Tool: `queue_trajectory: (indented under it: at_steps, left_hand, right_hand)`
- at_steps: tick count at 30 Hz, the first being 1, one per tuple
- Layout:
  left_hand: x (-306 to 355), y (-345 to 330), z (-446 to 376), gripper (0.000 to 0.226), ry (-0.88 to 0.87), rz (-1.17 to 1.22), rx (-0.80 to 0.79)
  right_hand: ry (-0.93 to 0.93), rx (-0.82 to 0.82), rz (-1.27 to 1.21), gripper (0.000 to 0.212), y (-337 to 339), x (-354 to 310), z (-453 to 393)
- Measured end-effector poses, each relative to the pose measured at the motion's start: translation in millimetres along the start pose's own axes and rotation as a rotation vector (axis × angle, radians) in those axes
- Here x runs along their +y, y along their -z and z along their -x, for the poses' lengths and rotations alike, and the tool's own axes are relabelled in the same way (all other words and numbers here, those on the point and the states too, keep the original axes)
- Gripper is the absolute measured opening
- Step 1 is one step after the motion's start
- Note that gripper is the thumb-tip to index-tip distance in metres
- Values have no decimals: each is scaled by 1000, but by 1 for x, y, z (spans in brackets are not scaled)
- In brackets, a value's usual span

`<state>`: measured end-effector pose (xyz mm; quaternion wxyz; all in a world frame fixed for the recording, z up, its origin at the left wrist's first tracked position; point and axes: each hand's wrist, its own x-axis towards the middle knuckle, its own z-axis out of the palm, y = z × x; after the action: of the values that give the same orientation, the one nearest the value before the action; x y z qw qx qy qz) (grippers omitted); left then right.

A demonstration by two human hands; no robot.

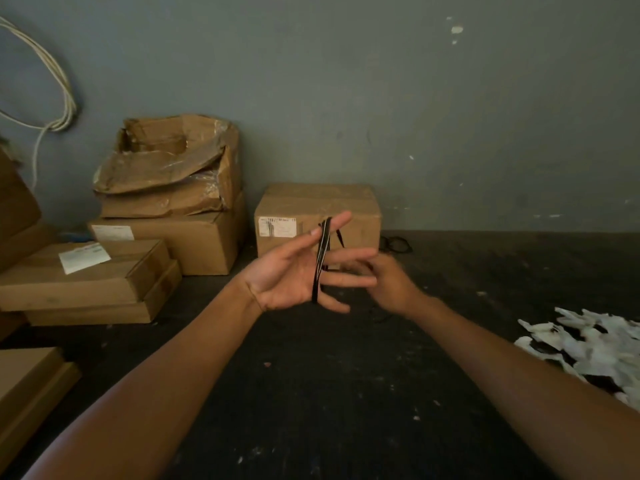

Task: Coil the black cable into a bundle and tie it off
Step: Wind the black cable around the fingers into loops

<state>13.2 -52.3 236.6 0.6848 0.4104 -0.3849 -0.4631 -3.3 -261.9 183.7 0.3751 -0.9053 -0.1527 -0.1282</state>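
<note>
black cable point(320, 261) looped around spread left hand point(294, 275), right hand point(388, 285) beside it

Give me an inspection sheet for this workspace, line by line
Surface: dark floor, speckled with pale debris.
Job's things: black cable wrapped in several turns around the open left hand's fingers.
Clutter: white scraps at right.
Grippers: left hand open, palm up; right hand behind it, blurred.
Cables: white cord looped on the wall.
Surroundings: grey wall; cardboard boxes stacked at left, one box centre.
</note>
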Motion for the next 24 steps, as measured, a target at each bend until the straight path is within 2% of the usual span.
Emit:
queue_trajectory:
  at_steps: [6, 9, 17, 24]
  left_hand:
    - [12, 12, -5, 45, -74, 7, 131]
    - [10, 23, -3, 45, -122, 27, 228]
    - [-2, 33, -3, 45, -216, 65, 437]
    - [-14, 37, 1, 39, -131, -23, 538]
  right_hand:
    - [-73, -414, 22, 20, -51, -20, 41]
    - [-64, -515, 17, 22, -55, -37, 47]
    - [79, -490, 214, 25, -35, -63, 42]
    - [174, -354, 386, 16, 7, -86, 24]
